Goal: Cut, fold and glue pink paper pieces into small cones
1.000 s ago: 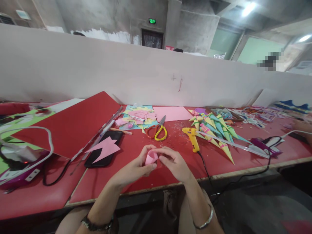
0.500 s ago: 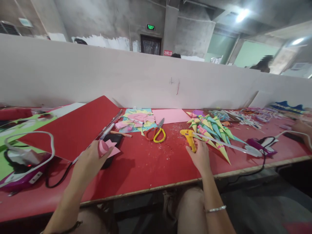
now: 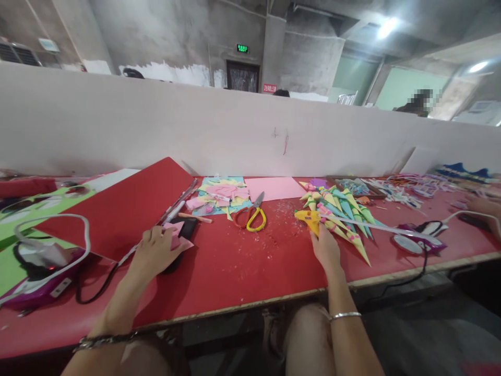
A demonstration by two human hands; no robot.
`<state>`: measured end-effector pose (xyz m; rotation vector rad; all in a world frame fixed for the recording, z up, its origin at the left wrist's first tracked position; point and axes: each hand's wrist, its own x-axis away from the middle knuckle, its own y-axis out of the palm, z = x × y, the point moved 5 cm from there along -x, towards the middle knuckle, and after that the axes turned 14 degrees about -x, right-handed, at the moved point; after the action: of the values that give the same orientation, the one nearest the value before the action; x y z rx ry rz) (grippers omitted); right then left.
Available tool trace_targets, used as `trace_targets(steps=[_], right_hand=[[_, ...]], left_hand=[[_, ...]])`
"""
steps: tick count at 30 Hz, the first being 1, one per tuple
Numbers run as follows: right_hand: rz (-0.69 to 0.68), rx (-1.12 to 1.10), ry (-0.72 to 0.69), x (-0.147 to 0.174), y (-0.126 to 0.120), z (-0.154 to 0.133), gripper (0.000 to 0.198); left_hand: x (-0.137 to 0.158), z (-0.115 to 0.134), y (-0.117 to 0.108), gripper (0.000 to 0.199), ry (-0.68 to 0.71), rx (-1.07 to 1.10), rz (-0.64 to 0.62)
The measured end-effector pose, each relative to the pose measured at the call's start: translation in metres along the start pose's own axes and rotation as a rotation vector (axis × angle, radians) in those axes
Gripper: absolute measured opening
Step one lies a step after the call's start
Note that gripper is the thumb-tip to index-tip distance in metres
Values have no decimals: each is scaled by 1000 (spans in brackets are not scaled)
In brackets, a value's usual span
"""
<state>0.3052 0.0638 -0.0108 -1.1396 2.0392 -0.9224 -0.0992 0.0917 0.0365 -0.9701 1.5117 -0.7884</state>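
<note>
My left hand (image 3: 154,249) is closed on a folded pink paper piece (image 3: 177,230) with pointed corners, just over a black flat object (image 3: 188,231) on the table. The fingers hide part of the paper. My right hand (image 3: 327,247) grips the handle of a yellow hot glue gun (image 3: 308,215). Its nozzle points left, and a long clear glue stick (image 3: 370,225) sticks out behind. Decorated paper cones (image 3: 344,203) in yellow, green and blue lie beside it. Between my hands, scissors (image 3: 251,214) with one red and one yellow handle rest on the red table.
Paper scraps (image 3: 223,190) lie on a blue sheet beside a pink sheet (image 3: 274,188). A large red card (image 3: 129,209) covers the left side. Purple power strips (image 3: 50,274) with cables sit at both sides. A white partition (image 3: 219,130) stands behind. Someone's hand (image 3: 485,203) is at far right.
My right hand has wrapped round the glue gun's handle and shifted it slightly right. My left hand has turned palm-down, and the pink curled part has gone out of sight.
</note>
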Motion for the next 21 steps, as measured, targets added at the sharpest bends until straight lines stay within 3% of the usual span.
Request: trace_targets(steps=[3, 5, 10, 15, 21], right_hand=[[10, 32, -30, -2, -2, 3, 38], [19, 54, -52, -2, -3, 1, 37], [63, 171, -84, 9, -18, -12, 39], [30, 176, -169, 36, -37, -39, 29], [-45, -58, -330, 40, -46, -98, 25]], left_hand=[[-9, 17, -4, 41, 74, -85, -18], [-16, 46, -6, 39, 261, -15, -65], [-30, 125, -6, 38, 458, 72, -130], [-46, 171, 10, 35, 354, 73, -191], [-60, 174, 28, 34, 204, 58, -336]])
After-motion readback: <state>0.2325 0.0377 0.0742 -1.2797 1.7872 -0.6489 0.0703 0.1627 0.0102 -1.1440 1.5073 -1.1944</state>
